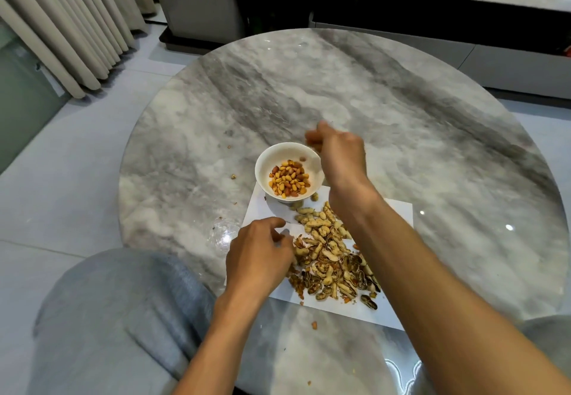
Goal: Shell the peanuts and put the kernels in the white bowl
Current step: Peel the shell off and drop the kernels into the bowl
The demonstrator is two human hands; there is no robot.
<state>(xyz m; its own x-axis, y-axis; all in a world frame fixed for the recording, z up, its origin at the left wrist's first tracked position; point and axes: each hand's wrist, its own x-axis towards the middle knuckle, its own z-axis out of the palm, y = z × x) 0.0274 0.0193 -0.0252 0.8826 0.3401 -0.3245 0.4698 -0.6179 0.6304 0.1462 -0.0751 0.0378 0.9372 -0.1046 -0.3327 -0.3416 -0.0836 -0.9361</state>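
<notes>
Kernels (289, 180) fill the white bowl (268, 163), standing partly on white paper (389, 215) beside heaped peanuts (312, 223) and shells (333, 274). Right hand (341, 155), blurred, fingers curled above the rim; contents unclear. Left hand (258, 258) hangs loosely curled over the marble counter (401, 116).

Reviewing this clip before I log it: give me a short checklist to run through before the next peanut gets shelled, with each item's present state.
1. Bowl upright, with room left: ok; kernels cover only its bottom.
2. Right hand over the bowl's rim for the drop: ok.
3. Right hand emptied: cannot tell; fingers curled and blurred.
4. Left hand at the peanut pile: ok; whether it grips one, cannot tell.
5. Whole peanuts left: ok, several lie near the bowl.
6. Shells kept on the paper: not ok; crumbs lie on the table.
</notes>
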